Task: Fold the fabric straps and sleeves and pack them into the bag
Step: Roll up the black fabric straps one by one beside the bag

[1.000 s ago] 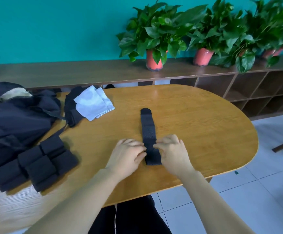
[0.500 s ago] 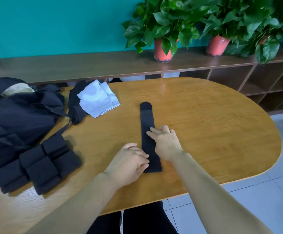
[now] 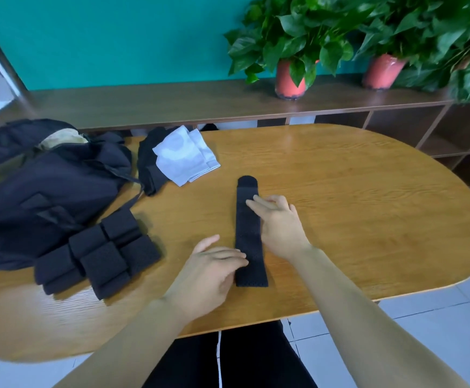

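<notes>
A long black fabric strap point(image 3: 247, 219) lies flat on the wooden table point(image 3: 354, 208), running away from me. My right hand point(image 3: 277, 222) rests on its right side near the far half, fingers stretched across the strap. My left hand point(image 3: 214, 271) lies at the strap's near left edge with fingertips touching it. Several folded black straps point(image 3: 99, 252) are stacked at the left beside the dark bag point(image 3: 40, 191). White sleeves point(image 3: 184, 156) lie on a black fabric piece point(image 3: 148, 161).
A low wooden shelf point(image 3: 200, 102) runs behind the table with potted plants point(image 3: 292, 46) on top. The table's rounded right end drops to a tiled floor point(image 3: 438, 317). My dark trousers show under the near edge.
My right hand has slid along the strap from its near end toward the far end. The left hand stayed at the near end and opened out a little.
</notes>
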